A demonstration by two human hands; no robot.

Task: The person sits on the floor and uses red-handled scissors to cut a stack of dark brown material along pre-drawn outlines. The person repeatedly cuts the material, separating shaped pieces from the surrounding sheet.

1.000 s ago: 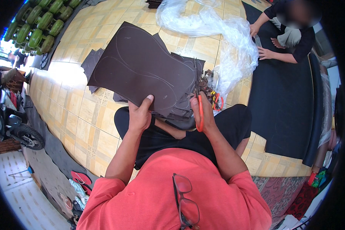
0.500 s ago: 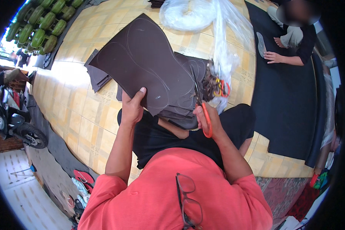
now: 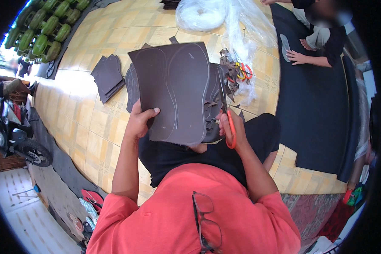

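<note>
Presently, the left hand (image 3: 139,122) pinches the dark sheet (image 3: 173,93) at its lower left edge: the thumb presses on its face, and the other fingers are mostly hidden behind. The sheet is above the lap (image 3: 171,157), with long curved outlines drawn on it in white. The right hand (image 3: 237,129) has its fingers closed around the orange handles of the scissors (image 3: 225,108). Their blades point away from the person, just beside the sheet's right edge, seemingly not touching it; whether they are parted, I cannot tell. Scraps (image 3: 230,75) lie beyond on the floor (image 3: 89,118). The step in hand, I judge, is positioning the sheet for trimming. The next move would call for blades brought to the line, with the left grip firm.
</note>
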